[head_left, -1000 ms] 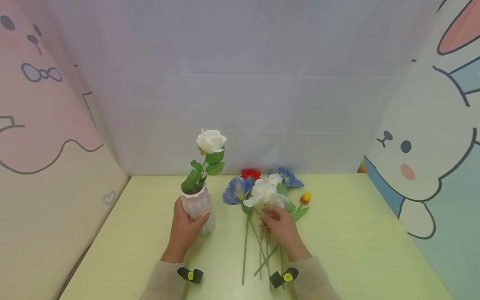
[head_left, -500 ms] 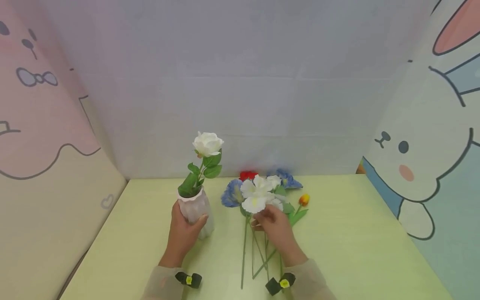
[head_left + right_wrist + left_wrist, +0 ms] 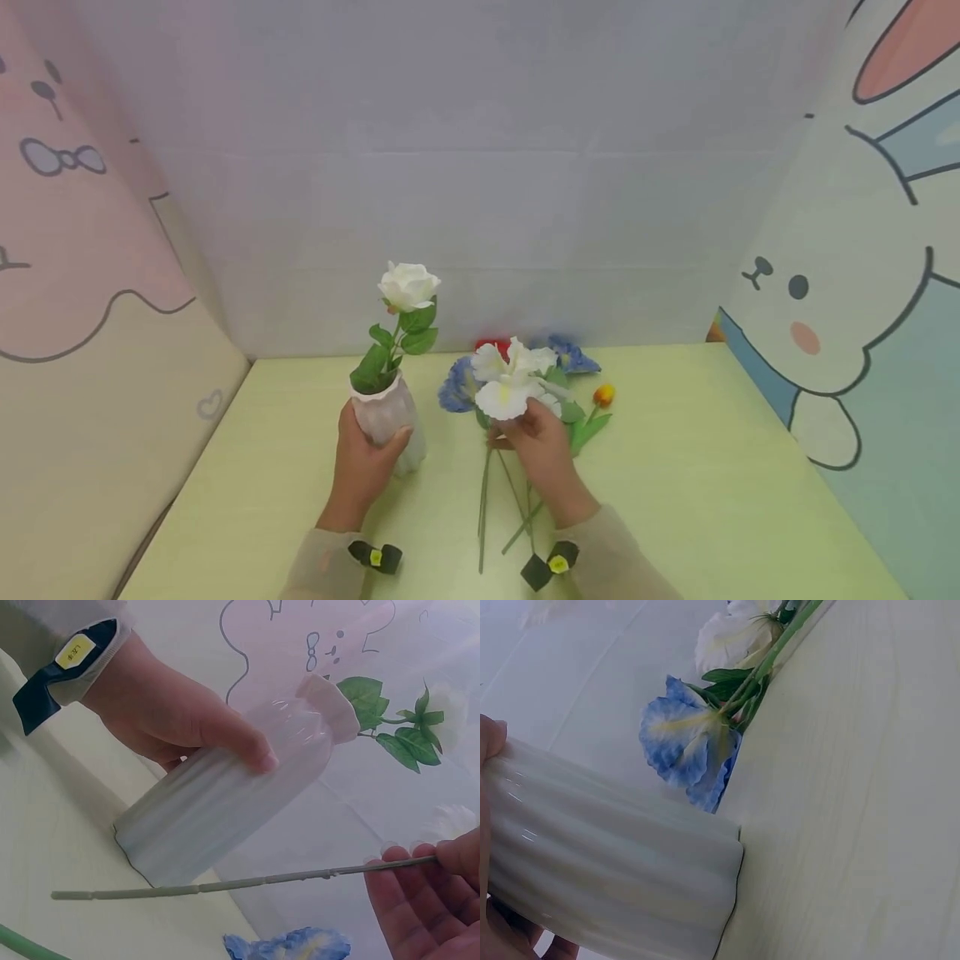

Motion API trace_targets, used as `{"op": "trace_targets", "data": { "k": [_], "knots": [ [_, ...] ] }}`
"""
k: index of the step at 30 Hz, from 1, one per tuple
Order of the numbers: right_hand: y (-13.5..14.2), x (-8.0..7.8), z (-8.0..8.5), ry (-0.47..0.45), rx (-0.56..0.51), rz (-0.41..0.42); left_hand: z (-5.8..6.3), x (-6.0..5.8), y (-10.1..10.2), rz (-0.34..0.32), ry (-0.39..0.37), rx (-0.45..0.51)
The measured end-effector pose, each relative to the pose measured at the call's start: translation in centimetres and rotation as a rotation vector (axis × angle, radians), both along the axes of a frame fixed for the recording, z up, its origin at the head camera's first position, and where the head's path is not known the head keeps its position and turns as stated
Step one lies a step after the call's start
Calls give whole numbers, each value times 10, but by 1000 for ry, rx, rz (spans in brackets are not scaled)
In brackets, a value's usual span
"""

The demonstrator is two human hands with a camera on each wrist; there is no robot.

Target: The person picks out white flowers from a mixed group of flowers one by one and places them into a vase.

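My left hand (image 3: pixel 366 462) grips a white fluted vase (image 3: pixel 386 414) round its body, the thumb on its near side. A white rose (image 3: pixel 408 287) with green leaves stands in the vase. In the right wrist view the vase (image 3: pixel 225 806) has its base at the tabletop. My right hand (image 3: pixel 543 458) pinches the stem (image 3: pixel 187 888) of a white iris (image 3: pixel 501 392) with a yellow centre, just under the bloom. The stem's bare lower end points toward the vase's base in that view, and the iris bloom covers part of the flowers behind it.
Behind and around the iris lie a blue flower (image 3: pixel 456 387), another blue flower (image 3: pixel 573 357), a partly hidden red flower (image 3: pixel 491 343) and an orange-yellow tulip (image 3: pixel 603 395). Their stems reach toward the table's front. A pale cloth wall (image 3: pixel 480 208) stands behind the yellow-green table (image 3: pixel 697 467).
My right hand has lifted the white iris off the pile and moved it left, toward the vase, turning its bloom forward. My left hand keeps its hold on the vase.
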State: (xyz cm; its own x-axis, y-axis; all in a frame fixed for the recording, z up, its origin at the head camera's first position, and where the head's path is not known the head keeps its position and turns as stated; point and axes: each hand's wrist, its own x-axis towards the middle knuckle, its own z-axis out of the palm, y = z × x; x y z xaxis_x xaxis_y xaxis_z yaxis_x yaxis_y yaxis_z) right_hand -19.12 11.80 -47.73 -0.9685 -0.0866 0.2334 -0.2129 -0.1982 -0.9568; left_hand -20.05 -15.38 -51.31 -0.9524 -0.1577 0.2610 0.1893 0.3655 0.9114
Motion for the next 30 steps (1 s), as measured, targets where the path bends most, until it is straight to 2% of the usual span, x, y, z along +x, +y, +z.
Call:
{"op": "trace_targets", "data": {
  "k": [8,15,19,24,27,30],
  "knots": [
    [-4,-13,5,-25,4,8,-2,-2,-2,-17,-13,40],
    [-4,-18,21,-38,-29,4,-2,-3,-2,-34,-106,75],
    [-6,-20,33,-4,-37,23,-2,-2,-3,-42,-119,115],
    [-9,-23,41,104,-41,34,-2,-2,-1,-54,-113,159],
    [-10,-23,46,111,-81,34,-1,-2,-1,-60,-114,173],
    [-12,-23,50,77,-132,27,-2,-3,-1,-63,-118,173]
  ]
}}
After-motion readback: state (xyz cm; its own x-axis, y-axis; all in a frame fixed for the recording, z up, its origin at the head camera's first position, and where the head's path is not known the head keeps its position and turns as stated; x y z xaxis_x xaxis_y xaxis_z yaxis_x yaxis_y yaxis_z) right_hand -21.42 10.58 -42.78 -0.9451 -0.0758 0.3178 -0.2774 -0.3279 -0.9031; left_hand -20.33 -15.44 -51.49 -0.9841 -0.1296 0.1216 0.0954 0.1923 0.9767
